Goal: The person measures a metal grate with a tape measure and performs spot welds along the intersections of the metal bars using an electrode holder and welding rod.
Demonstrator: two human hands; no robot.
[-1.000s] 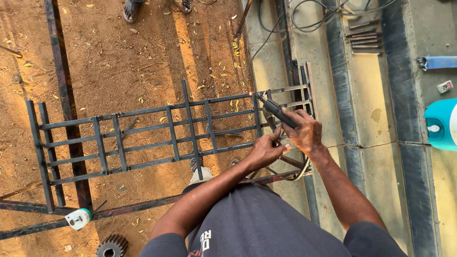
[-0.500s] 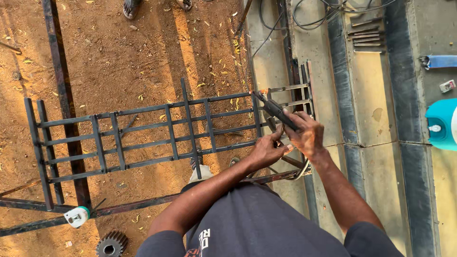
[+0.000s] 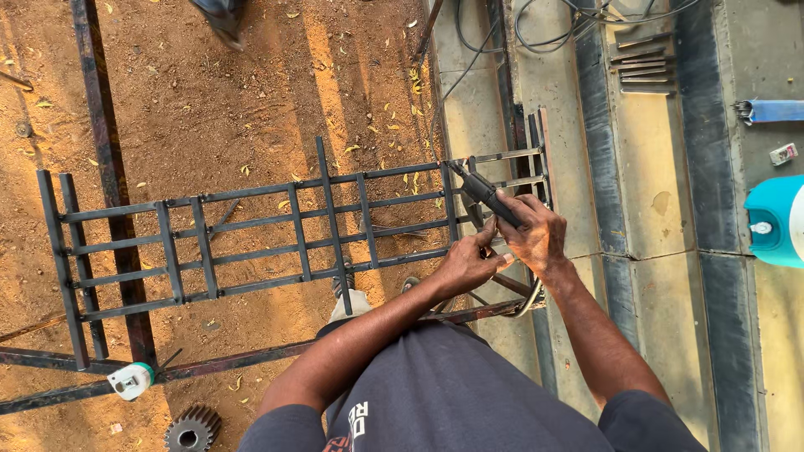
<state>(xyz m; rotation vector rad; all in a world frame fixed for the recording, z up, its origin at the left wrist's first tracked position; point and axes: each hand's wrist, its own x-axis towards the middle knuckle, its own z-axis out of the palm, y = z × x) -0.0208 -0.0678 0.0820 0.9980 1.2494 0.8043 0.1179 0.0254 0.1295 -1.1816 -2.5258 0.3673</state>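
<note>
R hand [image 3: 536, 238] grips welding holder [image 3: 490, 197], tip up-left twd grille [image 3: 251, 243]

The right hand [image 3: 536, 238] hides most of the black tool [image 3: 486, 197]; the gear wheel [image 3: 191, 431], blue container [image 3: 779, 222] and someone's foot [image 3: 219, 17] are cut off by edges.

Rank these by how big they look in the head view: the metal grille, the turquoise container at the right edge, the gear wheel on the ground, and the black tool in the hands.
1. metal grille
2. turquoise container, partly cut off
3. black tool and gear wheel: look alike, unranked
</note>
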